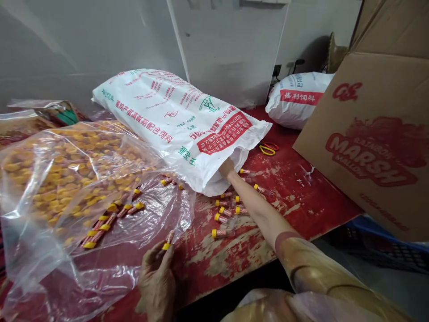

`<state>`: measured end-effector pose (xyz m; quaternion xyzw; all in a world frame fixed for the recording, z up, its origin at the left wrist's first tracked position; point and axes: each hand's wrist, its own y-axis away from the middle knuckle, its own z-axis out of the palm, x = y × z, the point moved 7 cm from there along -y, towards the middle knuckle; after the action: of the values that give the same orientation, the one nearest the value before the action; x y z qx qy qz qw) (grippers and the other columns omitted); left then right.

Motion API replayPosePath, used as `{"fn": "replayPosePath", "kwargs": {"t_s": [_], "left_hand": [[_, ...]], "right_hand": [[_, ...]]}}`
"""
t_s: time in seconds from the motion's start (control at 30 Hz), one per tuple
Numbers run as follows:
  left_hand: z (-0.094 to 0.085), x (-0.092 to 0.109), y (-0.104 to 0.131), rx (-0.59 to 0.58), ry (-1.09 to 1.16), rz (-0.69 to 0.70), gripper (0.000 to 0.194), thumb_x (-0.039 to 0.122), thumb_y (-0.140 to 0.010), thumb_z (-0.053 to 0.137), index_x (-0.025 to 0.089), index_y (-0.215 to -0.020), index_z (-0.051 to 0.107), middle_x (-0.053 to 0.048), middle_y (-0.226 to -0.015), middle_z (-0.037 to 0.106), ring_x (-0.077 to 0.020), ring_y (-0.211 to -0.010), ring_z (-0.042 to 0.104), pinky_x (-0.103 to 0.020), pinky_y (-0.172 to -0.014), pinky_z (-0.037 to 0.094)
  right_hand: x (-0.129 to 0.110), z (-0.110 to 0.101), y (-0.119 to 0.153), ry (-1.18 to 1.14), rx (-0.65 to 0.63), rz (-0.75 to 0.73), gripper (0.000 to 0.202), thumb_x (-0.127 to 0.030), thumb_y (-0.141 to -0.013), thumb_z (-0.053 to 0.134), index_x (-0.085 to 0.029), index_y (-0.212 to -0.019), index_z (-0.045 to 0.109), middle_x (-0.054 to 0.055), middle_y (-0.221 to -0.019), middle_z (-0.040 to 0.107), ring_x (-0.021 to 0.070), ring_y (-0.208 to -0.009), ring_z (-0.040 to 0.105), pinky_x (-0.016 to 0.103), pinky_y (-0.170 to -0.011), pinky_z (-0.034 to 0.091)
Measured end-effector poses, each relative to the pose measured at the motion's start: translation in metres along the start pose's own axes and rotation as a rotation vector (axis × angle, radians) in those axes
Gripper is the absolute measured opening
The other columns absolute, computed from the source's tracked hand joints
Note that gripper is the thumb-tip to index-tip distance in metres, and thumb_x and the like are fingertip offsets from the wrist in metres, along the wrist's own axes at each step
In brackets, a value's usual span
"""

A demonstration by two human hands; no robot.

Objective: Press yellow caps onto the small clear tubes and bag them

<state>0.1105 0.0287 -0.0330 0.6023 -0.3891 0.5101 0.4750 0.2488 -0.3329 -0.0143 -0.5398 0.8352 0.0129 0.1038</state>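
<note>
Between the thumb and fingers of my left hand (157,275) is a small candy tube (168,240) with a yellow cap, held near the table's front edge. My right hand (227,168) reaches into the mouth of a white woven sack (157,112) with red and green print; its fingers are hidden inside. Several clear tubes (224,219) with yellow caps and red-and-white labels lie loose below the sack's mouth. To the left, a large clear plastic bag (67,277) contains many yellow-capped tubes, with a few (100,228) lying nearer its front.
The red tabletop (301,210) is worn and scratched. A tall cardboard carton (368,197) stands at the right, partly above a dark crate (385,250). Behind are a second white sack (295,100) and yellow and red rubber bands (268,148). More bagged goods (50,114) lie far left.
</note>
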Motion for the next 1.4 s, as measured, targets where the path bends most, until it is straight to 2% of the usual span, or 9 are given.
{"fn": "replayPosePath", "kwargs": {"t_s": [0.2,0.3,0.37,0.53,0.63,0.93,1.13,1.2,1.4], "left_hand": [[0.024,-0.002,0.019,-0.106,0.15,-0.037,0.048,0.037,-0.051,0.084,0.02,-0.092,0.066,0.003,-0.085,0.065,-0.0072,-0.072,0.059,-0.014,-0.061,0.047],[0.033,-0.001,0.027,-0.149,0.237,-0.073,0.042,0.033,-0.052,0.084,0.021,-0.088,0.065,0.003,-0.082,0.065,-0.0089,-0.069,0.06,-0.017,-0.059,0.049],[0.043,0.003,0.036,-0.209,0.29,-0.087,0.037,0.031,-0.054,0.084,0.021,-0.084,0.065,0.002,-0.08,0.066,-0.0107,-0.069,0.062,-0.019,-0.06,0.05],[0.08,0.012,0.064,-0.37,0.427,-0.171,0.036,0.03,-0.056,0.083,0.019,-0.084,0.063,0.001,-0.079,0.067,-0.0127,-0.069,0.065,-0.023,-0.064,0.052],[0.095,0.014,0.076,-0.423,0.458,-0.173,0.036,0.03,-0.057,0.082,0.019,-0.084,0.062,0.002,-0.077,0.065,-0.0128,-0.066,0.065,-0.025,-0.066,0.052],[0.076,-0.005,0.084,-0.265,0.289,-0.061,0.031,0.036,-0.074,0.07,0.018,-0.099,0.069,-0.004,-0.096,0.069,-0.0169,-0.088,0.065,-0.03,-0.086,0.051],[0.078,0.002,0.086,-0.396,0.126,0.036,0.02,0.03,-0.081,0.06,0.02,-0.095,0.072,-0.004,-0.094,0.071,-0.0183,-0.088,0.065,-0.028,-0.082,0.05],[0.072,0.009,0.069,-0.381,0.003,0.147,0.019,0.025,-0.082,0.057,0.021,-0.093,0.072,-0.004,-0.089,0.071,-0.018,-0.083,0.065,-0.028,-0.078,0.05],[0.024,0.047,-0.036,0.076,-0.694,0.519,0.024,0.014,-0.085,0.044,0.015,-0.095,0.066,-0.009,-0.091,0.066,-0.02,-0.084,0.061,-0.031,-0.078,0.047]], "right_hand": [[0.007,-0.04,0.036,-0.192,0.141,0.015,0.018,-0.004,-0.086,0.053,-0.004,-0.102,0.06,0.016,-0.11,0.058,0.0262,-0.107,0.051,0.043,-0.095,0.04],[0.006,-0.064,0.082,-0.383,0.231,-0.085,0.024,-0.018,-0.092,0.044,-0.007,-0.11,0.055,0.012,-0.115,0.056,0.0224,-0.112,0.048,0.036,-0.098,0.037],[0.009,-0.07,0.117,-0.524,0.236,-0.124,0.026,-0.029,-0.094,0.039,-0.011,-0.108,0.052,0.008,-0.106,0.06,0.0173,-0.099,0.055,0.029,-0.087,0.045],[0.012,-0.046,0.188,-1.503,-0.055,-0.059,0.032,-0.048,-0.084,0.057,-0.02,-0.096,0.049,0.003,-0.082,0.063,0.0143,-0.059,0.056,0.027,-0.056,0.048],[0.002,-0.031,0.214,-1.767,-0.171,0.037,0.036,-0.045,-0.074,0.071,-0.02,-0.092,0.052,0.002,-0.083,0.062,0.0127,-0.057,0.055,0.025,-0.055,0.046],[-0.02,-0.033,0.245,-1.513,-0.172,-0.058,0.028,-0.04,-0.075,0.07,-0.022,-0.09,0.054,0.003,-0.089,0.064,0.0189,-0.078,0.061,0.03,-0.067,0.052],[-0.015,-0.038,0.252,-1.316,-0.153,-0.094,0.026,-0.043,-0.078,0.066,-0.023,-0.09,0.057,0.005,-0.09,0.066,0.0227,-0.078,0.064,0.036,-0.069,0.054],[-0.011,-0.038,0.255,-1.206,-0.147,-0.151,0.023,-0.041,-0.081,0.064,-0.023,-0.095,0.058,0.006,-0.094,0.066,0.0238,-0.083,0.064,0.038,-0.073,0.054],[-0.022,-0.036,0.282,-0.764,0.14,-0.576,0.014,-0.024,-0.088,0.053,-0.025,-0.102,0.054,0.007,-0.106,0.064,0.0257,-0.097,0.061,0.044,-0.083,0.049]]}}
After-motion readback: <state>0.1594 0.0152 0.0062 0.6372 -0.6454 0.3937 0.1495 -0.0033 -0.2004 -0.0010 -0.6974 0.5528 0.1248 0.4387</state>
